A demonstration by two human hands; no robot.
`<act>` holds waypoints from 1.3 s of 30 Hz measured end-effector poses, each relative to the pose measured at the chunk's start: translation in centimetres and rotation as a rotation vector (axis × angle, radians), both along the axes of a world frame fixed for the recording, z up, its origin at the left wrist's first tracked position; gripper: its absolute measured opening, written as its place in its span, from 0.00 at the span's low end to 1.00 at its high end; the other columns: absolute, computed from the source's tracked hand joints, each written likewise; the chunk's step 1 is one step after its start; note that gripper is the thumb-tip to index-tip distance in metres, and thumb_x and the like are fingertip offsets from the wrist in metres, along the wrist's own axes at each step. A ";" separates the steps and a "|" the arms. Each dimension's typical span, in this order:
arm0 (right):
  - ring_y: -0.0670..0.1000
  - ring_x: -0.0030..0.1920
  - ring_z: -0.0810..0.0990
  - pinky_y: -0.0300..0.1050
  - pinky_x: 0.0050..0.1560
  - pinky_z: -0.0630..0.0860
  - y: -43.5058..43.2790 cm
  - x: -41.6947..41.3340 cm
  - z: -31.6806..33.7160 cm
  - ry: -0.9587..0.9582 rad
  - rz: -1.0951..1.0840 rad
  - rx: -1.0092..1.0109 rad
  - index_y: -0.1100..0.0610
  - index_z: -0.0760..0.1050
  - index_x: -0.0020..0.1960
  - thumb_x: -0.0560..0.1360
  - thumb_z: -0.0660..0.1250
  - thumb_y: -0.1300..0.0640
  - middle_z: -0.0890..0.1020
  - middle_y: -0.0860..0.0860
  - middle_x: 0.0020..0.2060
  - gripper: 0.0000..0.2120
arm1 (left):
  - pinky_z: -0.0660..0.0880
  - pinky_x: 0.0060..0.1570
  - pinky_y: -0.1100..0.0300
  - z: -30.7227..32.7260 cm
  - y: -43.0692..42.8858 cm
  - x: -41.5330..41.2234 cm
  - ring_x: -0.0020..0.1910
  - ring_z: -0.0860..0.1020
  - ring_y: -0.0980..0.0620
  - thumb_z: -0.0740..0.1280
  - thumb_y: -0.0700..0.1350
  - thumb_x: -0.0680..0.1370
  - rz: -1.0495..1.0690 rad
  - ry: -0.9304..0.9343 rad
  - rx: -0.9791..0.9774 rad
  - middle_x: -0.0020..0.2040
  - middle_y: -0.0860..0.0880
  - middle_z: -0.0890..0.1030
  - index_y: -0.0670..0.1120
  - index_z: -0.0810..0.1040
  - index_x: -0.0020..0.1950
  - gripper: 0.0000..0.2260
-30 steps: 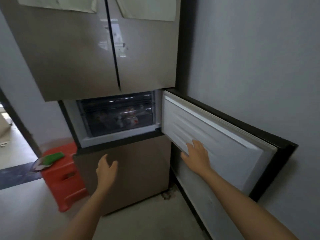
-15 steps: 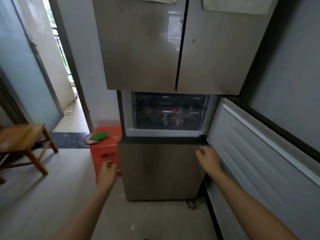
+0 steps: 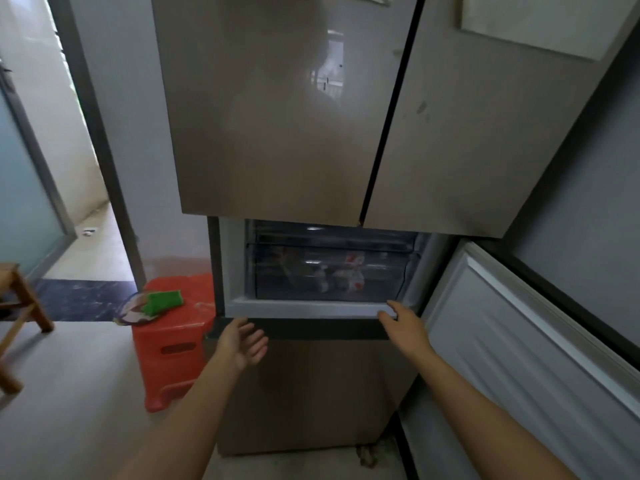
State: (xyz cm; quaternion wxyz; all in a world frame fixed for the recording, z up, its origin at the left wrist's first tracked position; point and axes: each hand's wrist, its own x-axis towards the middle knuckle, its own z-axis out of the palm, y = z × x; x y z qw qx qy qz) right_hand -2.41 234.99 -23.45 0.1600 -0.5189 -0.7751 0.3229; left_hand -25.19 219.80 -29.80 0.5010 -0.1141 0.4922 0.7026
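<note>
A tall beige fridge (image 3: 287, 109) fills the view, its two upper doors closed. The middle compartment stands exposed, with its door (image 3: 512, 344) swung out to the right, white inner face toward me. Inside sits a clear drawer (image 3: 325, 271) with red-and-white packages behind its front. My left hand (image 3: 242, 344) hovers palm up, fingers relaxed, just below the compartment's left corner and holds nothing. My right hand (image 3: 403, 323) reaches with straight fingers to the white sill at the compartment's lower right corner, beside the door's hinge side.
An orange plastic stool (image 3: 173, 341) stands against the fridge's left side, with a green cloth (image 3: 162, 301) and a plate on top. A wooden stool (image 3: 17, 306) is at the far left. A doorway opens at the back left. A grey wall closes the right side.
My view has swung left to face the fridge front. My right hand left the open door's inner face and moved to the compartment's sill. My left hand rose toward the compartment's left corner.
</note>
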 end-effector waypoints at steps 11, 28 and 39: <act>0.55 0.66 0.68 0.47 0.65 0.64 4.3 -4.9 -2.3 0.293 -0.158 -0.398 0.58 0.62 0.71 0.78 0.59 0.51 0.67 0.55 0.68 0.24 | 0.66 0.58 0.52 -0.8 6.8 -3.6 0.64 0.71 0.44 0.59 0.46 0.78 0.001 -0.152 0.158 0.65 0.41 0.72 0.44 0.73 0.48 0.07; 0.57 0.42 0.75 0.52 0.52 0.73 16.7 -10.0 -3.2 0.995 -0.459 -0.966 0.59 0.70 0.50 0.79 0.59 0.56 0.75 0.61 0.47 0.06 | 0.75 0.36 0.58 1.0 16.6 -5.9 0.34 0.76 0.48 0.56 0.41 0.79 0.160 -0.085 0.264 0.35 0.44 0.77 0.43 0.73 0.39 0.11; 0.55 0.39 0.82 0.43 0.32 0.78 18.9 -10.0 -5.3 1.363 -0.388 -1.186 0.58 0.70 0.35 0.52 0.80 0.61 0.79 0.59 0.37 0.20 | 0.72 0.35 0.58 1.5 17.8 -5.9 0.33 0.75 0.50 0.53 0.38 0.79 0.242 -0.042 0.349 0.30 0.45 0.78 0.41 0.74 0.35 0.16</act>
